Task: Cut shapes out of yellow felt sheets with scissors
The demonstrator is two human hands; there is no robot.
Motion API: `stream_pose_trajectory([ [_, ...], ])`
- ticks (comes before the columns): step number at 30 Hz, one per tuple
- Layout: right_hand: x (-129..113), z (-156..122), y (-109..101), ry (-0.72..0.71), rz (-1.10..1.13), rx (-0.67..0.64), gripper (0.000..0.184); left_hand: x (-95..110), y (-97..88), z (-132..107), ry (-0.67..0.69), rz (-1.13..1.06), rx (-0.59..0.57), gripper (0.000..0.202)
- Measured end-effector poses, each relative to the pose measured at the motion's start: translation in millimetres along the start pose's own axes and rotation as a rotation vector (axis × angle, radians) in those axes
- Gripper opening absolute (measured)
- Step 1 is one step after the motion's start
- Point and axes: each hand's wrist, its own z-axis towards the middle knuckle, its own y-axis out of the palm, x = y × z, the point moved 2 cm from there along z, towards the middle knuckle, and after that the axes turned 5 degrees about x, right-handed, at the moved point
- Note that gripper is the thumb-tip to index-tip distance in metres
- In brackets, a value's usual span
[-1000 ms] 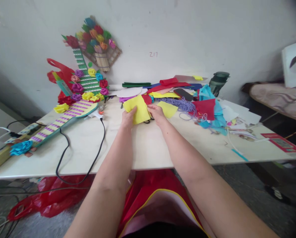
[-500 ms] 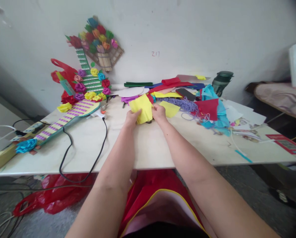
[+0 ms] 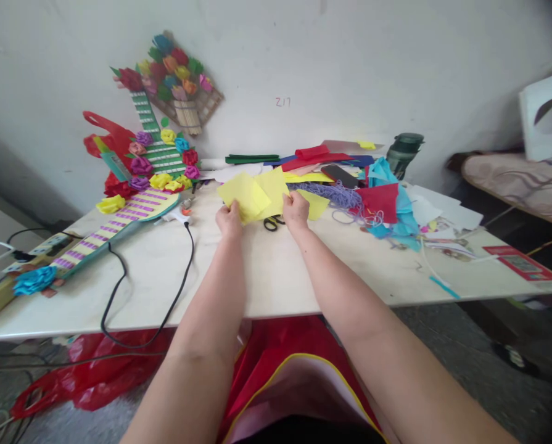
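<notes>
Hands are meeting over the far middle of the table (image 3: 276, 277), with both bare forearms reaching forward from the lower edge of the view.

- Left hand (image 3: 229, 217) is pinching the lower left corner of the yellow paper (image 3: 245, 194), fingers closed on it.
- Right hand (image 3: 295, 208) is gripping the same paper at its right edge, thumb on top.
- The paper is being held up off the table, between and just beyond the two hands. It is showing as two overlapping panels; cannot tell whether it is one folded sheet or two.
- Black-handled scissors (image 3: 271, 223) are lying on the table just below the paper, between the hands, with neither hand touching them.
- A second yellow piece (image 3: 317, 205) is lying flat just right of the right hand.
- Purple string (image 3: 338, 195) is lying tangled beyond that piece, beside a red sheet (image 3: 381, 200).
- A dark green bottle (image 3: 406, 153) is standing upright near the wall.
- A black cable (image 3: 192, 250) is trailing off the near table edge, left of the left arm.
- A striped board with paper flowers (image 3: 132, 213) is lying at far left.
</notes>
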Motion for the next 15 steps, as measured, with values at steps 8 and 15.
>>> stream_pose_trajectory([
  [8,28,28,-16,0.388,0.448,0.199,0.018,8,-18.4,6,0.067,0.085,0.081,0.020],
  [15,31,33,-35,0.669,0.636,0.300,0.011,3,-24.7,15,-0.002,0.089,0.105,0.014],
])
